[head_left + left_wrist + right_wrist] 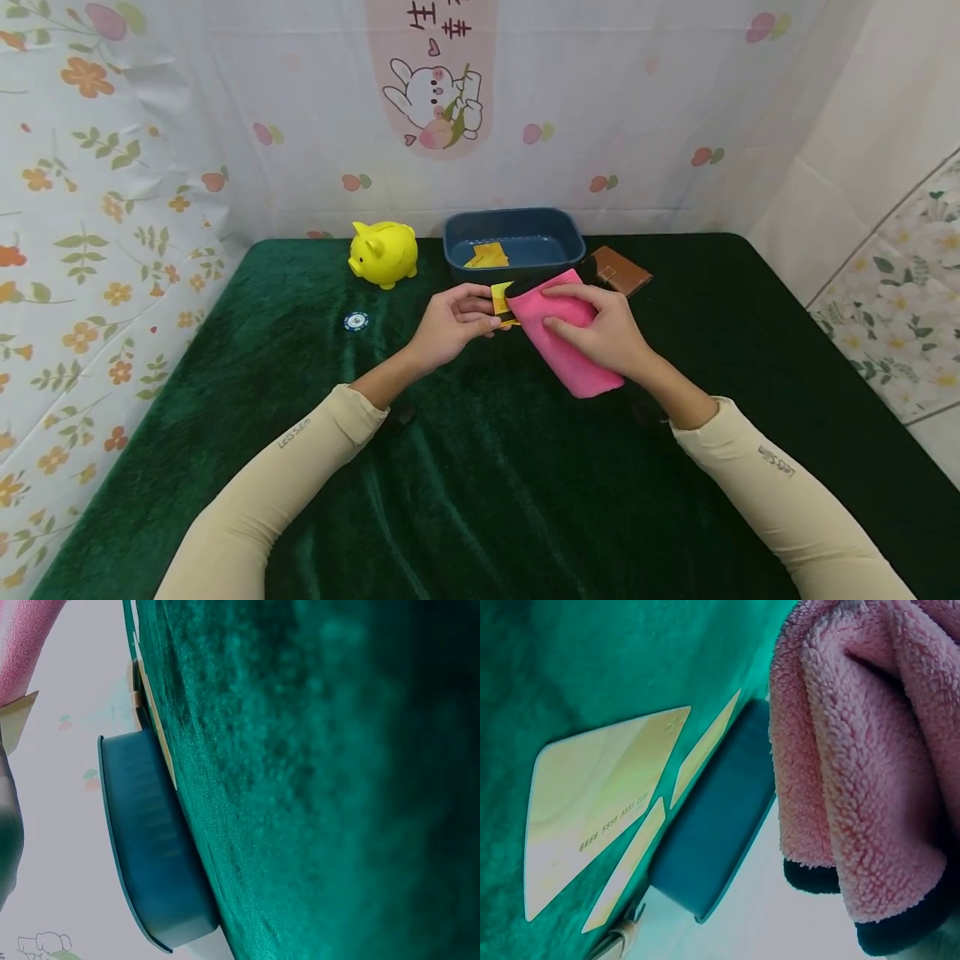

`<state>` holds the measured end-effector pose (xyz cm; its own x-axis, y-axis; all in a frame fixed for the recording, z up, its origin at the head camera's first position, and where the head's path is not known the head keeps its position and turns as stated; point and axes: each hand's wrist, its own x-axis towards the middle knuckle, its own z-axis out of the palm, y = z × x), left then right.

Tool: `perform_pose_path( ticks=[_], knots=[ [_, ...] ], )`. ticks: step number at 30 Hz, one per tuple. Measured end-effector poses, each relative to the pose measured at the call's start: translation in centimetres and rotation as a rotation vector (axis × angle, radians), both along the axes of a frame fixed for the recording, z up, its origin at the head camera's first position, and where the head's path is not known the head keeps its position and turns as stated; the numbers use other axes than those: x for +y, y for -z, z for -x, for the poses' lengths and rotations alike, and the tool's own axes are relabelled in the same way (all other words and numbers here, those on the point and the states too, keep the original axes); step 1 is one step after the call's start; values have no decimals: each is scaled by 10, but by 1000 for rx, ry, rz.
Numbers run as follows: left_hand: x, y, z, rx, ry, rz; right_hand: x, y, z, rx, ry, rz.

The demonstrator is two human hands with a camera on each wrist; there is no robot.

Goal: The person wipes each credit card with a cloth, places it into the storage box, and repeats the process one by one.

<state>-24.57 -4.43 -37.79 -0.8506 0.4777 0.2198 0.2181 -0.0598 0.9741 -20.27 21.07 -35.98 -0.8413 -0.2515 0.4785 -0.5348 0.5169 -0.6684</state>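
Note:
In the head view, my left hand [450,321] pinches a yellow card piece [500,298] with a dark stripe. My right hand [603,325] grips a folded pink fleecy cloth [558,333] with a black edge, its fingers lying across the front. Card and cloth meet in front of a blue tray [457,250]. The fleece pile of the cloth [877,765] fills the right side of the right wrist view. The left wrist view catches only a corner of the card [16,720] and part of the cloth [26,645].
Yellow card pieces [487,255] lie in the tray. Other cut card pieces [604,802] show on the green tablecloth in the right wrist view. A brown wallet [621,271] lies right of the tray; a yellow piggy bank [384,254] and a poker chip [356,322] are left.

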Motion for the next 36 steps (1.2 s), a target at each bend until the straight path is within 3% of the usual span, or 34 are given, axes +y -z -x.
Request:
perform_pose_path(
  ticks=[12, 23, 27, 30, 36],
  knots=[
    [-5, -6, -2, -5, -47, -69, 6, 1, -7, 78, -93, -68],
    [-8, -7, -1, -53, -42, -131, 25, -2, -7, 66, 17, -62],
    [-10, -6, 1, -55, -41, -110, 21, -18, -19, 46, 49, -48],
    [-10, -5, 1, -72, -39, -119, 28, -20, -19, 7, 79, -32],
    [-10, -4, 1, -107, -15, -166, 49, -6, -4, -67, 110, 14]
  ],
)
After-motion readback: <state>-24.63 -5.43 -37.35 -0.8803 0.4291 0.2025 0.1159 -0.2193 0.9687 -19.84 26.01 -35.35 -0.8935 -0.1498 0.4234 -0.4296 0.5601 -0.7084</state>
